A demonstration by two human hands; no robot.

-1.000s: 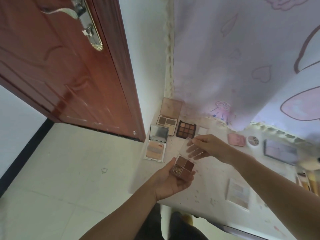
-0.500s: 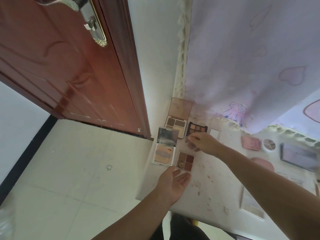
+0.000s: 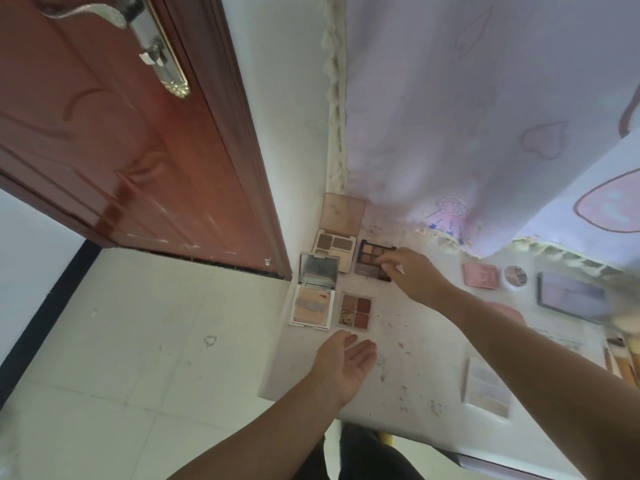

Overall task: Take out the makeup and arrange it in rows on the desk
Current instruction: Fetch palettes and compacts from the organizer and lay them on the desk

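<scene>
On the white desk [image 3: 420, 367] a four-pan brown eyeshadow palette [image 3: 356, 311] lies flat beside an open white compact with a mirror [image 3: 313, 299]. Behind them are an open beige palette [image 3: 337, 237] and a dark multi-pan palette [image 3: 371, 259]. My right hand [image 3: 410, 273] reaches over the dark palette, its fingers curled onto the palette's right edge. My left hand [image 3: 346, 362] hovers palm up near the desk's front edge, just in front of the four-pan palette, fingers relaxed and holding nothing.
To the right lie a pink compact [image 3: 481, 276], a small round jar [image 3: 515, 277], a dark-framed palette [image 3: 571, 299], a pale palette [image 3: 486, 389] and brushes [image 3: 620, 358]. A lilac curtain [image 3: 485, 116] hangs behind the desk. A red-brown door [image 3: 104, 133] stands on the left.
My left hand set the four-pan palette down beside the white compact and drew back, palm up. My right hand moved from above it to the dark palette.
</scene>
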